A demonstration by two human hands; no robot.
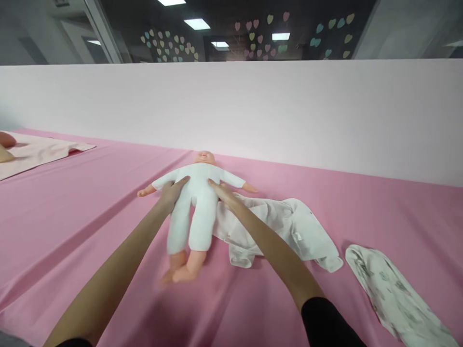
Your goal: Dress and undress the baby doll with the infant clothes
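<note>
A baby doll in a white body suit lies on its back on the pink sheet, head away from me. My left hand grips the doll's torso on its left side, fingers wrapped over it. My right hand grips the torso from the other side. Under my right forearm, right of the doll, lies a crumpled white baby garment.
A second patterned white garment lies at the right. A pale pink cloth is spread at the far left, with part of another doll or a hand at its edge. A white partition wall runs behind the surface.
</note>
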